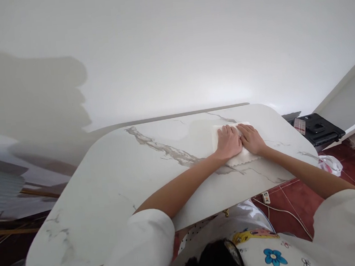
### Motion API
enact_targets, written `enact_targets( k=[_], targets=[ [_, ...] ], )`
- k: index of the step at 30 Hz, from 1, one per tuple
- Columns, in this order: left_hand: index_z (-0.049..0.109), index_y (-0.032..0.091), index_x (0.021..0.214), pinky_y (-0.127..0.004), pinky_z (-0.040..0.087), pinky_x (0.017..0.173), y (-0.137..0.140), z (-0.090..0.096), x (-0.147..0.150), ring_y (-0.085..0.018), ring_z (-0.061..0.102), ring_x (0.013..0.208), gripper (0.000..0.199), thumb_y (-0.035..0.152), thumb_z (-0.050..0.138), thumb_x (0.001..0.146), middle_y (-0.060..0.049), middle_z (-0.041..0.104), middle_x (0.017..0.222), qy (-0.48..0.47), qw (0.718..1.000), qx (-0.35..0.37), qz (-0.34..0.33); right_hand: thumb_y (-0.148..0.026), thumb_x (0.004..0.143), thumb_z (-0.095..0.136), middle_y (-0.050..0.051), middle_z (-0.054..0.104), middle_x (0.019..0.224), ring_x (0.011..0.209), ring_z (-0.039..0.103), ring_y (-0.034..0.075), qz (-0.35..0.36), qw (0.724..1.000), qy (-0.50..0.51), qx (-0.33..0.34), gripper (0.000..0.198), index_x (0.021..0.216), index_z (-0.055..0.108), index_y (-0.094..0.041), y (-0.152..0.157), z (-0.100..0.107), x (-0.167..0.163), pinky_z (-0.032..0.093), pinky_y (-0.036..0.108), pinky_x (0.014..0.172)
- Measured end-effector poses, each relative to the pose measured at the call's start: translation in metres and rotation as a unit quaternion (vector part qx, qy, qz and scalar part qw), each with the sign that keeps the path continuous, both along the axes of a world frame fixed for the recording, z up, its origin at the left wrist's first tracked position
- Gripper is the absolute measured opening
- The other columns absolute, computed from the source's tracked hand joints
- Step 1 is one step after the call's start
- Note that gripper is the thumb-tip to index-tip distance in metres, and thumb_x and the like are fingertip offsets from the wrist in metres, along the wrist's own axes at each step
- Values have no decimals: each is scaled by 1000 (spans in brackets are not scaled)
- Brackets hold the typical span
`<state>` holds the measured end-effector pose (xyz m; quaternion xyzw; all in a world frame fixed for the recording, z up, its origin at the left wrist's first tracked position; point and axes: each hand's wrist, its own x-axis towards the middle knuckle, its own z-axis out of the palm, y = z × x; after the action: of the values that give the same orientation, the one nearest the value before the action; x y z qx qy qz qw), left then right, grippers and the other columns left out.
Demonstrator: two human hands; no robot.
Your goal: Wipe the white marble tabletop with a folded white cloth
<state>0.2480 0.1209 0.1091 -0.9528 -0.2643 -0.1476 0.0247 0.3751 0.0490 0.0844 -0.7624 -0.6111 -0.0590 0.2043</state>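
A white cloth [244, 156] with a wavy edge lies spread on the right half of a white table top [87, 204] with grey-brown marbling. My left hand [229, 141] presses down on the cloth, its fingers bent and close together. Right beside it, my right hand [251, 139] grips the cloth too, the fingers angled toward the left hand. Both hands touch each other near the thumbs. Parts of the cloth under the palms are hidden.
A white wall [169, 46] stands behind the table's far edge. To the right are a black case [320, 129] and a plastic bag [330, 164] on the red floor [290, 208]. A power strip [266, 197] with a cable lies below the near edge.
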Motion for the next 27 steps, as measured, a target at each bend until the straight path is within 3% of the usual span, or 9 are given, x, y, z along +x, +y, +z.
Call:
enact_targets(
  k=[12,17,27],
  targets=[
    [54,13,108,-46,32,98,84,-14,50,-31,47,116,28,25,38,89,-15,58,116,-63,997,-22,29,-22,88,32,9,52,138,124,44,31,-23,1000,13,1,48,131,51,-16,81,6,38,40,48,101],
    [54,11,113,-50,28,104,104,-15,65,-33,39,128,34,27,35,91,-17,57,122,-59,997,-23,43,-21,87,34,9,53,138,123,45,30,-8,1000,8,1,48,131,52,-17,109,4,58,40,47,102],
    [54,10,116,-48,29,103,132,-8,82,-31,45,120,35,25,35,90,-17,57,121,-46,997,-41,45,-22,90,32,10,48,143,129,42,29,-19,1000,2,-21,50,137,47,-13,146,2,80,34,46,107]
  ],
)
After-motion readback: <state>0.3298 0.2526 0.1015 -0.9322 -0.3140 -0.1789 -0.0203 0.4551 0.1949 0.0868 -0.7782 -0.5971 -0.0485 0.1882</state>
